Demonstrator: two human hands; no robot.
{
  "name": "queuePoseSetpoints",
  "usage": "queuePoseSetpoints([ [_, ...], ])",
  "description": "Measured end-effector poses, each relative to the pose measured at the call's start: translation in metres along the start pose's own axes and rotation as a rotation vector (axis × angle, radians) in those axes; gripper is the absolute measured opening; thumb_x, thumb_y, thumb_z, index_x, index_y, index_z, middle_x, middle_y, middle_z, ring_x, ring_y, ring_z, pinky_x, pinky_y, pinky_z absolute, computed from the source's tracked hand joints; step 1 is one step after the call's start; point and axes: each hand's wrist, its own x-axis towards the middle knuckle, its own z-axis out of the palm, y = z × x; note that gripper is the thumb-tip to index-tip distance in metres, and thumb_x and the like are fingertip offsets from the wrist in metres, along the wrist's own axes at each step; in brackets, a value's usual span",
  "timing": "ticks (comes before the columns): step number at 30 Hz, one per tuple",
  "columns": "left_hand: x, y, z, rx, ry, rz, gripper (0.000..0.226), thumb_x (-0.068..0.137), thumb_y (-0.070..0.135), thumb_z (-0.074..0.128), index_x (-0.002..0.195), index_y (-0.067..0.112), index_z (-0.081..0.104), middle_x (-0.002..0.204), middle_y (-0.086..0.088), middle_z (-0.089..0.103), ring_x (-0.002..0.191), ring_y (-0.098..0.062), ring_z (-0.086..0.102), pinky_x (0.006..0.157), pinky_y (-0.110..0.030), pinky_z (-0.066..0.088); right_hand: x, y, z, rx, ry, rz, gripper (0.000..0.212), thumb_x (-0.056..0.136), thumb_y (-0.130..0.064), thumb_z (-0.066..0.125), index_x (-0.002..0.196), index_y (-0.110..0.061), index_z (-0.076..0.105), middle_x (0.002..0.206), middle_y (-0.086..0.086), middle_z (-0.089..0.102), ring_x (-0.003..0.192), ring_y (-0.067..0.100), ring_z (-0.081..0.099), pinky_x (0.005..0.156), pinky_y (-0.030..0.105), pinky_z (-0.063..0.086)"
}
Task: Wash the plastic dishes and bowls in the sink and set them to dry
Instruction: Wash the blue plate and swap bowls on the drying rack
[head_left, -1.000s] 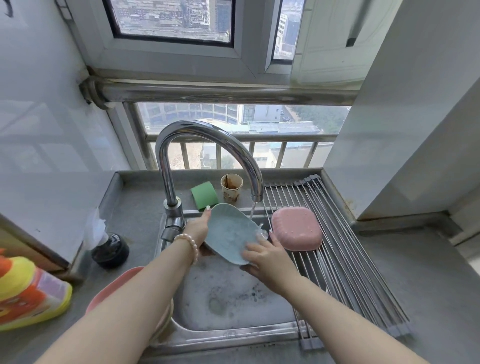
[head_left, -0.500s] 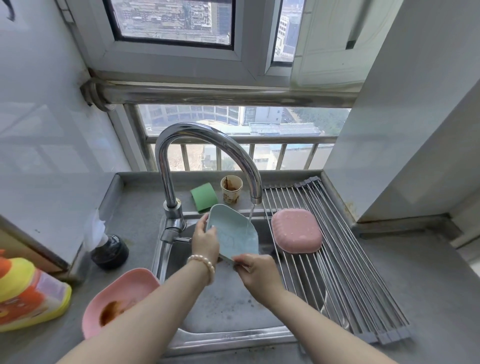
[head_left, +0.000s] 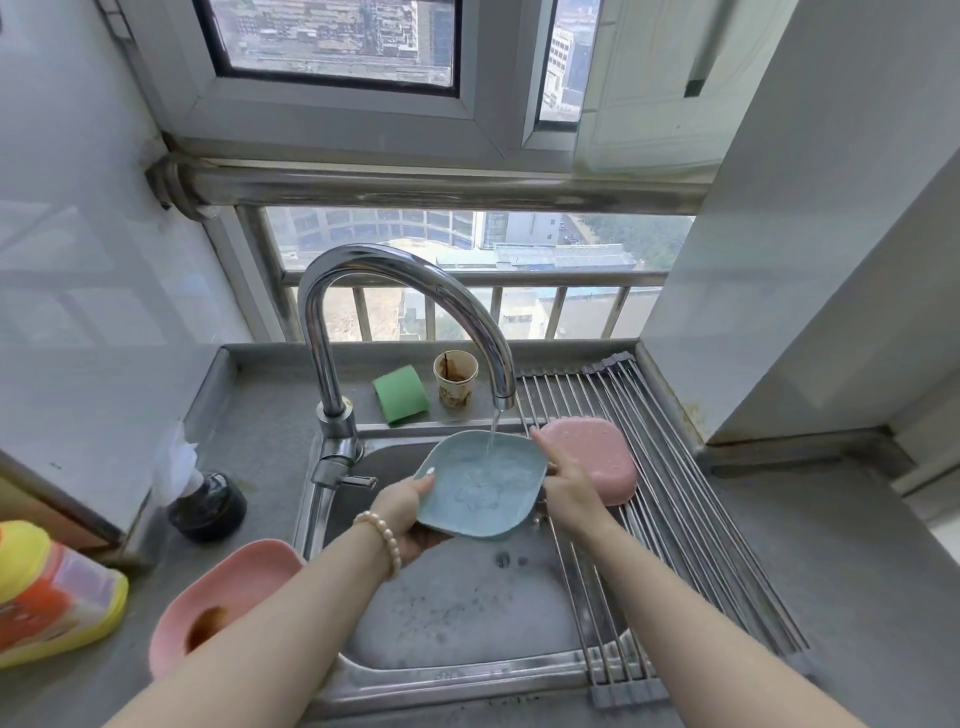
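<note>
A blue dish (head_left: 480, 486) is held over the sink (head_left: 457, 618) by the left hand (head_left: 410, 512) and right hand (head_left: 563, 486), tap water running into it. Brown residue is seen in the pink bowl (head_left: 223, 597) on the tabletop (head_left: 260, 415).

I see a pale blue dish (head_left: 480, 483) under the water. A pink dish (head_left: 597, 460) with white dots sits on the grey metal rack (head_left: 675, 519). Near left: a pink bowl (head_left: 228, 592), brown-stained. Far: a green sponge (head_left: 400, 393); a brown-streaked paper cup (head_left: 455, 378). Left edge: a yellow-and-orange bottle (head_left: 47, 592).
</note>
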Motion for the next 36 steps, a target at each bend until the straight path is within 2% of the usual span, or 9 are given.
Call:
queuePoseSetpoints([
  [3,0.010,-0.017,0.001,0.070,0.110,0.137,0.010,0.091,0.011,0.063,0.087,0.002,0.062,0.081,-0.014,0.066,0.071,-0.028,0.063,0.044,-0.032,0.056,-0.006,-0.024,-0.005,0.552,-0.018,0.211,0.044,0.094,-0.004,0.033,0.131,-0.019,0.051,0.098,0.011,0.065,0.066,0.017,0.059,0.054,0.028,0.046],
  [9,0.015,-0.019,0.013,0.344,0.207,0.478,0.007,0.083,0.003,0.071,0.080,0.007,0.066,0.070,-0.005,0.066,0.074,-0.026,0.061,0.071,-0.040,0.055,-0.011,-0.011,0.005,-0.204,0.121,-0.022,0.053,0.090,-0.024,0.063,0.134,-0.019,0.034,0.114,0.000,0.057,0.106,0.019,0.056,0.092,0.036,0.046],
  [18,-0.019,0.023,0.028,0.563,-0.054,0.705,0.068,0.076,-0.023,0.033,0.124,0.019,0.056,0.094,-0.005,0.067,0.055,-0.002,0.055,0.043,-0.016,0.041,-0.005,0.012,0.029,0.169,0.309,0.151,0.033,0.093,0.001,0.044,0.122,-0.014,0.042,0.111,0.009,0.058,0.102,0.024,0.057,0.081,0.031,0.045],
  [21,-0.015,0.028,0.019,0.679,0.005,0.716,0.059,0.087,-0.001,0.048,0.141,0.023,0.043,0.140,-0.002,0.048,0.109,-0.012,0.055,0.083,-0.030,0.054,-0.002,-0.003,0.027,0.170,0.169,0.352,0.028,0.091,0.002,0.032,0.105,-0.016,0.048,0.082,0.012,0.059,0.054,0.027,0.063,0.044,0.025,0.043],
  [24,-0.021,0.025,0.010,0.890,-0.044,0.872,0.064,0.080,0.070,0.041,0.128,0.030,0.057,0.146,0.010,0.040,0.139,-0.009,0.028,0.113,-0.038,0.024,-0.004,-0.012,0.014,0.198,0.005,0.591,0.017,0.086,0.002,0.034,0.083,-0.009,0.046,0.047,0.007,0.047,0.025,0.015,0.035,0.036,0.009,0.022],
  [26,-0.020,0.019,0.008,0.961,-0.079,0.923,0.078,0.061,0.094,0.034,0.092,0.033,0.072,0.124,0.014,0.057,0.128,-0.005,0.040,0.106,-0.031,0.027,-0.001,-0.015,0.003,0.215,-0.049,0.690,0.013,0.087,-0.005,0.037,0.076,-0.008,0.044,0.038,0.004,0.044,0.025,0.012,0.032,0.032,0.010,0.018],
  [29,-0.019,0.016,0.016,0.782,-0.005,0.903,0.063,0.045,0.093,0.056,0.040,0.030,0.051,0.050,0.017,0.054,0.054,0.002,0.050,0.060,-0.018,0.040,0.004,-0.024,-0.006,0.355,-0.094,0.789,0.023,0.094,-0.020,0.040,0.076,-0.009,0.048,0.039,0.004,0.046,0.026,0.011,0.038,0.029,0.011,0.025],
  [33,-0.021,0.020,0.036,0.446,0.213,0.780,0.066,0.073,0.053,0.073,0.039,0.019,0.029,0.035,0.010,0.024,0.033,-0.005,0.020,0.041,-0.020,0.022,0.012,-0.032,0.002,0.545,-0.144,0.802,0.057,0.090,-0.059,0.039,0.095,-0.005,0.058,0.075,0.015,0.060,0.062,0.028,0.061,0.046,0.028,0.053],
  [36,-0.019,0.026,0.048,0.331,0.376,0.663,0.063,0.087,0.044,0.064,0.044,0.018,0.027,0.039,0.007,0.023,0.039,-0.011,0.024,0.043,-0.025,0.021,0.030,-0.027,0.021,0.384,0.137,0.712,0.076,0.091,-0.068,0.032,0.124,-0.002,0.052,0.118,0.019,0.058,0.107,0.035,0.057,0.093,0.046,0.048],
])
